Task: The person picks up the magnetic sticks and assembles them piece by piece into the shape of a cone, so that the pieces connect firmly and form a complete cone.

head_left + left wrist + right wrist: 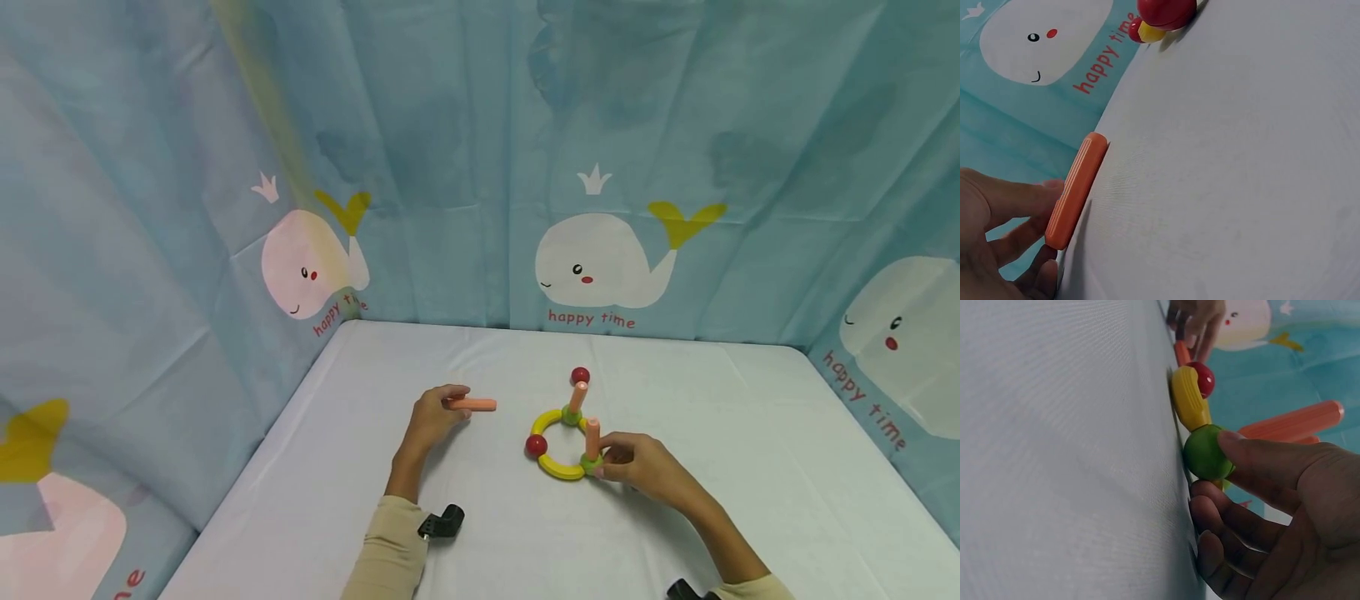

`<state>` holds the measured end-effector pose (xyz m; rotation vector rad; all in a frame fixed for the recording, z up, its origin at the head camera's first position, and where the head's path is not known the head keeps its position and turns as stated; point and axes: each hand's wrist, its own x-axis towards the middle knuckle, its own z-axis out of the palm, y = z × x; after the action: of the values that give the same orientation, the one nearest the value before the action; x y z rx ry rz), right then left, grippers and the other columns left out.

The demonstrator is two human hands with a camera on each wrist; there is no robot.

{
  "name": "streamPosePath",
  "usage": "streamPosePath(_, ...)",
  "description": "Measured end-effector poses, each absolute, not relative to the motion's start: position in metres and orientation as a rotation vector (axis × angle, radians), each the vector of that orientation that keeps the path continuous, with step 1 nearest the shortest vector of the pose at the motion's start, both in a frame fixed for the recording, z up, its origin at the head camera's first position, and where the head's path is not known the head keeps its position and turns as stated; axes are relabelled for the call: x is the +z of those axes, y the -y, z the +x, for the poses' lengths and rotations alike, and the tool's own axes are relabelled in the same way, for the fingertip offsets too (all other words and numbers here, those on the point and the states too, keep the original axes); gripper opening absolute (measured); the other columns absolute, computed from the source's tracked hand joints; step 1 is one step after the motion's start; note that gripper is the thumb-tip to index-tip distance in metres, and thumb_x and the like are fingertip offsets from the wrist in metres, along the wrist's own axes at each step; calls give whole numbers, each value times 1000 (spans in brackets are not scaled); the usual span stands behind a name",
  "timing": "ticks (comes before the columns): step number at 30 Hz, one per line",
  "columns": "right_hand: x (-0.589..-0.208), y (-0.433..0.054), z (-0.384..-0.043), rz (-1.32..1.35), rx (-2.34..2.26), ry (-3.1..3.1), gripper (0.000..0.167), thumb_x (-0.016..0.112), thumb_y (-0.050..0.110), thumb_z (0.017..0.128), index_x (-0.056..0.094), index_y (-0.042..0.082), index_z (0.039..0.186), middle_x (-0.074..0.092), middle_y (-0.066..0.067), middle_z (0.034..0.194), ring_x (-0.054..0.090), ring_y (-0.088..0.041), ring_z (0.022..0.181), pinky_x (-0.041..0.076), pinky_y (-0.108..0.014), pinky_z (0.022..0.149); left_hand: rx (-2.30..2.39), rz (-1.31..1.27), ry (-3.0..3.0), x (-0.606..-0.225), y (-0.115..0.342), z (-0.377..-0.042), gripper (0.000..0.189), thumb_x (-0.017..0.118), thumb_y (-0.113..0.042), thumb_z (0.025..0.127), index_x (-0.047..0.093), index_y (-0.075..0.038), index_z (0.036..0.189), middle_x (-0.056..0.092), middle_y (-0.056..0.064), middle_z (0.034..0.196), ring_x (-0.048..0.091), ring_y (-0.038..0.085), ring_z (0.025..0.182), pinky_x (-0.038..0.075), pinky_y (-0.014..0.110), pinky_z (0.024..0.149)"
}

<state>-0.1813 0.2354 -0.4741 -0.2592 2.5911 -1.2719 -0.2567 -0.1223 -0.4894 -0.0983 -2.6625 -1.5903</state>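
Observation:
My left hand point(433, 419) grips a short orange stick point(480, 405), which lies level just over the white cloth. In the left wrist view the ridged orange stick point(1077, 190) leans between thumb and fingers. On the right, my right hand point(645, 467) pinches a green ball point(1208, 452) with thumb and fingertips. That ball belongs to a ring of curved yellow pieces point(561, 470), with a red ball point(536, 446) at its left and another green ball point(572, 415) at the back. One orange stick point(592, 437) stands up from each green ball; part of the ring is hidden behind the near stick and hand.
Beyond the ring a separate red ball point(580, 376) shows at the tip of the far upright stick. The white-covered table point(480, 533) ends at a blue curtain point(450, 167) printed with whales. A black camera mount point(442, 522) sits on the left sleeve.

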Motion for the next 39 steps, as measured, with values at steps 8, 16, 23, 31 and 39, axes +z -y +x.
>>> streamPosePath(8, -474, -235, -181, -268, -1256, -2605, 31, 86, 23, 89, 76, 10, 116, 71, -3, 93, 64, -21, 83, 56, -34, 62, -1453, -169, 2723, -493, 120, -254, 34, 81, 4, 88, 78, -2, 121, 77, 15, 112, 71, 30, 103, 58, 49, 90)
streamPosePath(16, -475, -235, -181, -284, -1258, -2603, 31, 86, 22, 89, 76, 10, 115, 71, -3, 93, 64, -21, 83, 56, -34, 62, -1453, -138, 2698, -492, 116, -253, 32, 79, 1, 90, 79, -7, 120, 78, 10, 113, 73, 26, 103, 58, 45, 88)
streamPosePath(23, -476, -236, -182, -272, -1265, -2602, 30, 86, 23, 88, 76, 11, 114, 71, -3, 92, 64, -21, 83, 55, -34, 61, -1533, -152, 2660, -485, 107, -255, 37, 75, -1, 90, 77, -10, 126, 77, 6, 109, 72, 18, 87, 56, 33, 74)
streamPosePath(31, -477, -237, -183, -239, -1267, -2601, 34, 86, 23, 89, 76, 11, 119, 72, -3, 95, 65, -20, 86, 56, -35, 63, -1638, -374, 2690, -477, 90, -252, 32, 84, -9, 90, 75, -9, 122, 76, 9, 116, 74, 19, 93, 60, 34, 77)
streamPosePath(39, -476, -236, -182, -241, -1279, -2595, 35, 86, 24, 89, 76, 11, 119, 71, -3, 95, 65, -20, 87, 56, -36, 63, -1651, -541, 2711, -472, 74, -244, 33, 87, -16, 89, 77, -12, 120, 77, 1, 110, 74, 19, 97, 60, 35, 83)
